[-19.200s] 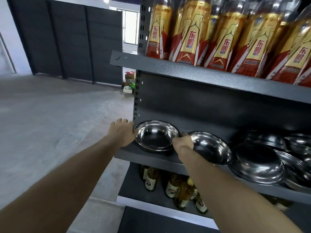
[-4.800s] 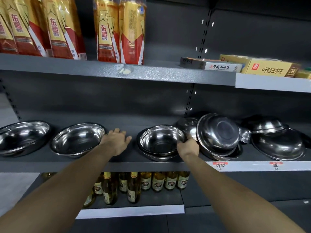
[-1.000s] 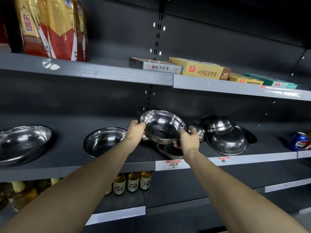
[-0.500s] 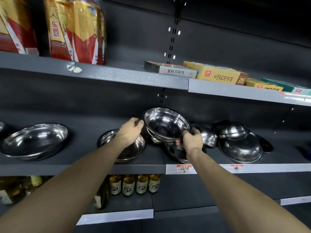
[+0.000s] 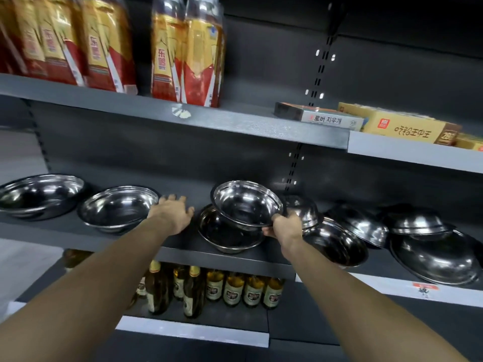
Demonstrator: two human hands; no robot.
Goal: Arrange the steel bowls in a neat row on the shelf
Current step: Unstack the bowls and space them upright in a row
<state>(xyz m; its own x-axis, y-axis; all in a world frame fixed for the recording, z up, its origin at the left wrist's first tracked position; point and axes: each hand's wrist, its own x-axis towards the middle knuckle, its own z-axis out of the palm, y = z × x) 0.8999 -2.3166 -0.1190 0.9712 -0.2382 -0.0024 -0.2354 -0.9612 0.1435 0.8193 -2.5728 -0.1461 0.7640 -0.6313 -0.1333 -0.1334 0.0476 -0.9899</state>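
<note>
The left hand (image 5: 173, 215) has let go of the raised bowl (image 5: 247, 203) and spreads open beside it; the right hand (image 5: 285, 227) alone grips its rim, tilted above what seems another bowl (image 5: 227, 235) on the shelf (image 5: 214, 256).

9 steel bowls (image 5: 247, 203), 2 hands (image 5: 171, 215), 2 boxes (image 5: 402, 126).

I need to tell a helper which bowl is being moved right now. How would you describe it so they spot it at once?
Look at the middle shelf, under the red-and-gold drink bottles. Near its centre, the right hand pinches the rim of one steel bowl. Unlike its neighbours, it is lifted and tilted above another bowl, not resting flat on the shelf.
</note>
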